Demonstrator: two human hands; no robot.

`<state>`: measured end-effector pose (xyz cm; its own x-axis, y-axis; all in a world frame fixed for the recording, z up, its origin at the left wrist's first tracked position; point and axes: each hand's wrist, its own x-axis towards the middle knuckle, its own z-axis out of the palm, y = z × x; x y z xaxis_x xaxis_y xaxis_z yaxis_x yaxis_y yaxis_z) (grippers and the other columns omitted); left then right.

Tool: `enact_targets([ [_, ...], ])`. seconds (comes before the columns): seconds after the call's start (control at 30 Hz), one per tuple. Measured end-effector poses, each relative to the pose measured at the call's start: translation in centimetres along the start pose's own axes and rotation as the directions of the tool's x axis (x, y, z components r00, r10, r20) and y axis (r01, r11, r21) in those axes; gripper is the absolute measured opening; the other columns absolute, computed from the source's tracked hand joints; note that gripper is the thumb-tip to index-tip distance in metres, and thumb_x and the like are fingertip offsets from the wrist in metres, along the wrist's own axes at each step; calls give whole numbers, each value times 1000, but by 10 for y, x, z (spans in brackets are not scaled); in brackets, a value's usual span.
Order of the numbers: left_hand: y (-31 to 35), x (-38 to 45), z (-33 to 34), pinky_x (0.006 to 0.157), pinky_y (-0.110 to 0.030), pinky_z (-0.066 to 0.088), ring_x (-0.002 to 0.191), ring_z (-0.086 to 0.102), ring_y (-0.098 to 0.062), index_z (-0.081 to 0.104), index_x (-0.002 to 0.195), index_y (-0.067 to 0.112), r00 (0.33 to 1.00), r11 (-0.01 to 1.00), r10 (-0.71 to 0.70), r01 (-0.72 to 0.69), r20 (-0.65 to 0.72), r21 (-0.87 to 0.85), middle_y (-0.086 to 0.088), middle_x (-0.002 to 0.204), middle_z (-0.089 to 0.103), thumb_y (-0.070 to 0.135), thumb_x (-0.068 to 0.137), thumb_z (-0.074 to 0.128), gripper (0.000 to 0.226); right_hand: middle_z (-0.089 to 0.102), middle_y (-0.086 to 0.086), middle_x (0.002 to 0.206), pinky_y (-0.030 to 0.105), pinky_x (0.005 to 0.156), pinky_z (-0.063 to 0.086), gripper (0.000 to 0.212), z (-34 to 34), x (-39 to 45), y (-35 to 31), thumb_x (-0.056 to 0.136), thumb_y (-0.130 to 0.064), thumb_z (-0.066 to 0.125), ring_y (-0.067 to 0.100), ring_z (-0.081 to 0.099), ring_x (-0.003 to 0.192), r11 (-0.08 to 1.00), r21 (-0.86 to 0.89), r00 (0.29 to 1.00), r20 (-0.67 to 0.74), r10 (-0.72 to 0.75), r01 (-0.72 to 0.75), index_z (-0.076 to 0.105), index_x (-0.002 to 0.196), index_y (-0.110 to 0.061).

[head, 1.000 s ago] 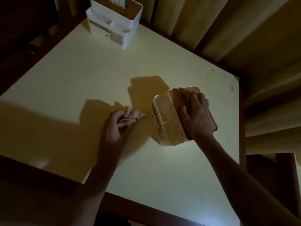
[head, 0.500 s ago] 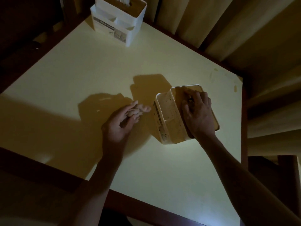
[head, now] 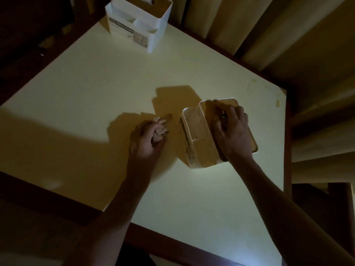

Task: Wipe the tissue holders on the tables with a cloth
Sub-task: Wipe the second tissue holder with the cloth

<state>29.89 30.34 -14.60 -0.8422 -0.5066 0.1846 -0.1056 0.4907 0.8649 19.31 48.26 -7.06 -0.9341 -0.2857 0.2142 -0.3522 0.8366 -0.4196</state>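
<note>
A dirty, speckled white tissue holder (head: 197, 135) stands on the pale table (head: 96, 93), right of centre. My right hand (head: 231, 133) lies on top of its larger compartment with fingers curled over the far rim, gripping it. Left of the holder, my left hand (head: 148, 139) clutches a small crumpled cloth (head: 159, 129) just above the tabletop, a short gap from the holder's side. A second, cleaner white tissue holder (head: 140, 25) with a printed label stands at the far corner.
Beige curtains (head: 269, 35) hang behind the table along the far and right sides. A dark wooden rim (head: 172, 244) borders the table's near edge. Small stains (head: 277, 102) mark the right corner. The scene is dim with hard shadows.
My left hand bunched the cloth tighter and edged toward the holder. My right hand kept its hold on the holder. The view shifted slightly.
</note>
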Motion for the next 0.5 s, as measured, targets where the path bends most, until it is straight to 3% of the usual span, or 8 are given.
enact_targets([
  [0.07, -4, 4, -1, 97, -31, 47, 115, 55, -18, 66, 111, 16, 999, 998, 48, -48, -6, -36, 2, 121, 62, 16, 83, 66, 28, 50, 9, 123, 47, 96, 43, 44, 0, 0, 0, 90, -36, 41, 26, 47, 112, 1000, 2, 1000, -2, 0, 0, 50, 131, -20],
  [0.1, -5, 6, -4, 96, -31, 48, 114, 57, -15, 66, 109, 14, 998, 994, 63, -60, 23, -91, 3, 121, 63, 12, 83, 67, 26, 50, 8, 123, 47, 96, 43, 43, 0, 0, 0, 90, -34, 42, 25, 47, 112, 1000, 5, 1000, -4, 0, 0, 50, 130, -20],
  [0.2, -3, 8, -19, 91, -9, 44, 109, 57, 6, 68, 107, 13, 971, 966, 118, -63, 208, -252, 11, 117, 63, 5, 79, 73, 29, 50, 8, 121, 45, 96, 43, 44, -1, -1, -2, 90, -34, 43, 25, 46, 110, 1000, 14, 1000, -3, -2, 2, 50, 131, -21],
  [0.27, -4, 12, -26, 87, -1, 38, 104, 55, 14, 68, 103, 22, 926, 960, 151, -55, 347, -273, 20, 111, 62, 5, 77, 75, 32, 50, 8, 122, 45, 96, 43, 44, -1, 0, -1, 90, -33, 43, 25, 47, 111, 1000, 6, 1000, -2, 0, 0, 50, 132, -21],
  [0.4, -9, 26, -33, 94, -9, 41, 109, 57, 7, 64, 104, 32, 832, 966, 205, -86, 516, -245, 18, 114, 63, 8, 76, 75, 38, 50, 8, 124, 46, 97, 42, 45, -2, 0, -1, 90, -36, 42, 26, 47, 113, 1000, -7, 1000, 7, 9, -9, 50, 131, -20],
  [0.5, -6, 32, -25, 92, -8, 41, 108, 57, 7, 58, 118, 26, 825, 957, 226, -89, 517, -276, 15, 117, 62, 8, 81, 72, 43, 50, 9, 124, 46, 96, 43, 51, -1, -1, -1, 88, -42, 36, 26, 47, 112, 1000, -12, 1000, 12, 14, -14, 50, 131, -19],
])
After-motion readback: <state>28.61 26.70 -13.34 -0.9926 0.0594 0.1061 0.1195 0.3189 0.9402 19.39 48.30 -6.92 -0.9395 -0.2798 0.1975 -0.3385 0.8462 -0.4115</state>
